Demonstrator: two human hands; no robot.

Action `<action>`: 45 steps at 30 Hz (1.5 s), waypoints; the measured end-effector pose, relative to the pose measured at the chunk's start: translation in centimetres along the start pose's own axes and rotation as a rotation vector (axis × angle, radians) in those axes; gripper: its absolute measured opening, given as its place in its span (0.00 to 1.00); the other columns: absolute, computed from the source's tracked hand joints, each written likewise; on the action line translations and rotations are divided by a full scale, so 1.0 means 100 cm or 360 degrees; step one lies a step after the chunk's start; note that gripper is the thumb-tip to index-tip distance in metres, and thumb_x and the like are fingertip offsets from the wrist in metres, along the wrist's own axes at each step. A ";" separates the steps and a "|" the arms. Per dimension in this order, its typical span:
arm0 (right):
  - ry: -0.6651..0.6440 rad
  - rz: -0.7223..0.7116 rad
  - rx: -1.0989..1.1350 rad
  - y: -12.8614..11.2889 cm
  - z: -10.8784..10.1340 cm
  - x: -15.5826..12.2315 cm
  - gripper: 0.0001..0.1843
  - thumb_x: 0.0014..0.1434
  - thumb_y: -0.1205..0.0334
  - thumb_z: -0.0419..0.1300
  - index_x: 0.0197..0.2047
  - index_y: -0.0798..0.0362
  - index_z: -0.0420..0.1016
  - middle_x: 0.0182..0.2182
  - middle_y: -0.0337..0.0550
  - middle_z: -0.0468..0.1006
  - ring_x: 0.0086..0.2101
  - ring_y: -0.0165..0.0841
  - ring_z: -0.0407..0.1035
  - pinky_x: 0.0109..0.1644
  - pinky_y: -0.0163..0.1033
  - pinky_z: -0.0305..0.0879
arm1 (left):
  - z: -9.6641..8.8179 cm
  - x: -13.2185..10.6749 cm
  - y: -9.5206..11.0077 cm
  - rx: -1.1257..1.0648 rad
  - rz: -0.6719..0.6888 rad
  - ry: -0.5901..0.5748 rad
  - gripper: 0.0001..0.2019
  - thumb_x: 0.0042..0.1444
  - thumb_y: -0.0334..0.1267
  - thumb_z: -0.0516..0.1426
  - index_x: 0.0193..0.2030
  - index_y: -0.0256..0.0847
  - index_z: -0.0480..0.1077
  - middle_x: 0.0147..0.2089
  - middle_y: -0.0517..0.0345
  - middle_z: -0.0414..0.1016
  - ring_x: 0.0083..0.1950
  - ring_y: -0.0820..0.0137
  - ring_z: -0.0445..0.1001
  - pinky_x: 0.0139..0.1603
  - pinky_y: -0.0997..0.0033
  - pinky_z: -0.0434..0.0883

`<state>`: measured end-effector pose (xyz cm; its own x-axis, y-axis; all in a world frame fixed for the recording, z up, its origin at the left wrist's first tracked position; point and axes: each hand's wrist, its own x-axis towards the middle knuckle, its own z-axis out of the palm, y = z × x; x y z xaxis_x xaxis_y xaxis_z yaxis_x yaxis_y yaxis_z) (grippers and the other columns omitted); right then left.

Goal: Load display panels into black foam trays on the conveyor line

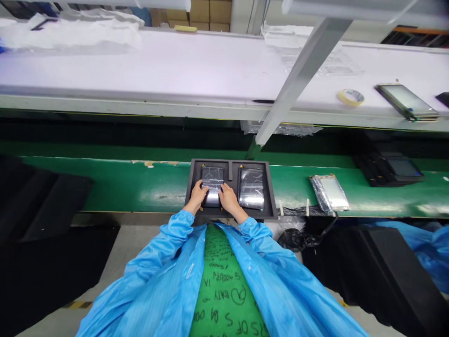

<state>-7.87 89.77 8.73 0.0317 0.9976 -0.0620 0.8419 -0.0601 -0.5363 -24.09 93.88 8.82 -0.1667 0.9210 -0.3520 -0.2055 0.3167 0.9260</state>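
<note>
A black foam tray (233, 213) with two compartments lies at the front edge of the green bench. In its left compartment is a dark, glossy flat display panel (213, 175) covered in clear film. My left hand (198, 195) grips this panel by its left side, and my right hand (228, 197) holds it by the right side, thumb and fingers at the edge. The fingertips under the edges are partly hidden. A second film-covered display panel (251, 189) sits in the right compartment, apart from both hands.
The green bench (164, 187) runs across, below a white shelf (196, 65). A slanted grey post (298, 75) stands behind the tray. To the right lie wrapped panels (329, 193) and stacked black trays (389, 168). Black foam stacks (49, 192) flank me; tape (351, 97) rests above.
</note>
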 end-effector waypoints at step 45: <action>-0.0169 -0.0493 0.1125 -0.310 0.093 -0.081 0.33 0.65 0.38 0.57 0.66 0.47 0.67 0.64 0.57 0.70 0.61 0.46 0.69 0.64 0.58 0.68 | -0.534 -0.114 0.303 0.2639 0.1238 0.1477 0.20 0.66 0.48 0.55 0.52 0.33 0.74 0.42 0.47 0.75 0.45 0.58 0.73 0.30 0.66 0.56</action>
<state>-39.28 83.19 18.05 -0.2306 0.9659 0.1174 0.2596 0.1774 -0.9493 -79.93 80.83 33.57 -0.2146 0.7385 0.6392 0.9324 0.3497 -0.0910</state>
